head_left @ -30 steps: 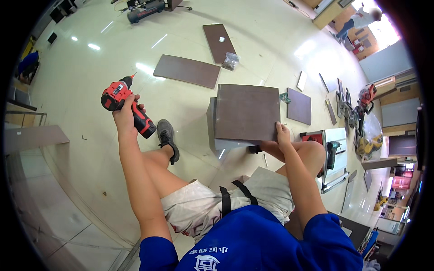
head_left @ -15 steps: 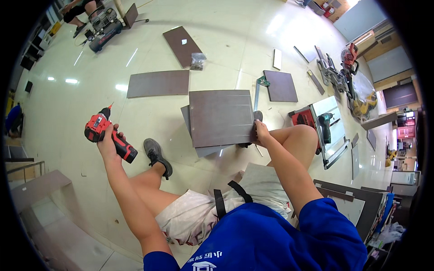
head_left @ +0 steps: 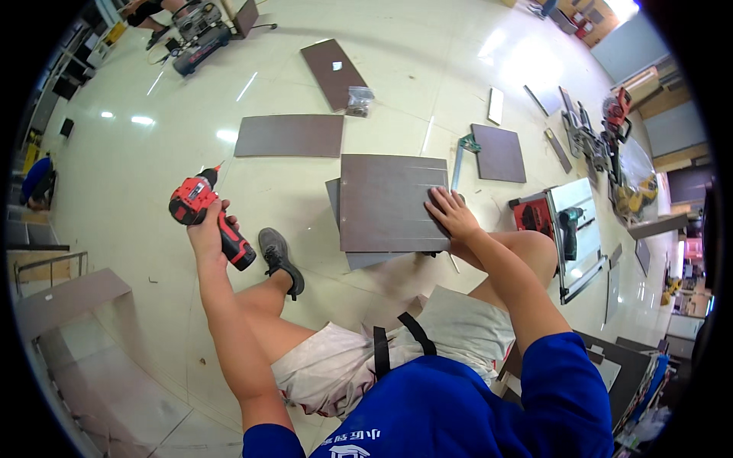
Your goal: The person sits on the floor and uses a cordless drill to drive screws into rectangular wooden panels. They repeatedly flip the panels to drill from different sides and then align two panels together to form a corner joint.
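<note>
My left hand (head_left: 208,227) is wrapped round the grip of a red and black cordless drill (head_left: 200,200), its red-tipped bit pointing away from me and up to the right. My right hand (head_left: 453,214) lies flat, fingers spread, on the right part of a brown-grey rectangular board (head_left: 389,200). Faint lines run across that board's top face. Beneath it a second grey board (head_left: 365,261) sticks out at the left and near edges, set at a slight angle. What holds the boards up is mostly hidden.
More brown boards (head_left: 289,136) lie on the tiled floor, with a clear bag of small parts (head_left: 359,100) and a square (head_left: 458,160). At right stands a table saw (head_left: 574,237) carrying a teal drill (head_left: 569,229). An air compressor (head_left: 200,38) sits far left near a person.
My right hand has let go of the board's right edge and now rests flat on its top. The whole scene has shifted slightly rightward. My left hand still holds the drill.
</note>
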`<state>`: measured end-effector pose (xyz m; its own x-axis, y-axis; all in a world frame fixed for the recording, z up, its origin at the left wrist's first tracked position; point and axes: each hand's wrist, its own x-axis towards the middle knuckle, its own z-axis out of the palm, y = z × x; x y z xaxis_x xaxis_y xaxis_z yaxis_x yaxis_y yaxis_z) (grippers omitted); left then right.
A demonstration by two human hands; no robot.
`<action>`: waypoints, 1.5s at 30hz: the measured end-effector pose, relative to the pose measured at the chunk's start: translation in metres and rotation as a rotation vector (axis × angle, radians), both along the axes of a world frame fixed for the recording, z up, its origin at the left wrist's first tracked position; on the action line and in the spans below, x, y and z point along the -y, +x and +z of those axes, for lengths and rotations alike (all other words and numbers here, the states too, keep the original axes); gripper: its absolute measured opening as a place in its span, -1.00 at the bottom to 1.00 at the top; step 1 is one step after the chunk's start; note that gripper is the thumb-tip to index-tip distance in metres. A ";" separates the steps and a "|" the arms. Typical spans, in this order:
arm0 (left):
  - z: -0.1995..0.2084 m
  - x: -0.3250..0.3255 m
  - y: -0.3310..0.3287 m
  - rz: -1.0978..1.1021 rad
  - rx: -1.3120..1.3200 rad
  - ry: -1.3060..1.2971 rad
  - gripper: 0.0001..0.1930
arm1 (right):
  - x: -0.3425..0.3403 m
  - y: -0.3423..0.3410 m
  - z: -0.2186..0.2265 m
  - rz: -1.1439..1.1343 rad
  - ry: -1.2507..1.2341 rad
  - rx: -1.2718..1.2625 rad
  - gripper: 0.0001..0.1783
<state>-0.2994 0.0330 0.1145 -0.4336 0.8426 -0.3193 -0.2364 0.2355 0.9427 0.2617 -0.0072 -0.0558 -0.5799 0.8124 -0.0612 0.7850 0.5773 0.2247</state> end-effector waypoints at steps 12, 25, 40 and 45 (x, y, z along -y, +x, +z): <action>0.016 0.001 0.005 -0.010 -0.037 -0.017 -0.82 | -0.046 -0.051 0.113 0.085 -0.080 -1.078 -0.52; 0.009 0.008 -0.009 0.010 -0.096 -0.021 -0.83 | -0.077 -0.024 0.056 -1.009 -0.284 -1.803 -0.51; -0.001 -0.003 0.004 -0.055 -0.100 -0.116 -0.80 | -0.044 0.021 -0.087 -1.095 -0.478 -1.348 -0.35; 0.006 -0.001 0.009 -0.083 -0.163 -0.155 -0.80 | -0.059 -0.021 -0.045 -1.071 -0.576 -1.174 -0.27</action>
<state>-0.2905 0.0344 0.1207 -0.4212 0.8240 -0.3791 -0.0579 0.3926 0.9179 0.2406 0.0517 -0.1006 0.2326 0.8696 -0.4355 0.4282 -0.4936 -0.7570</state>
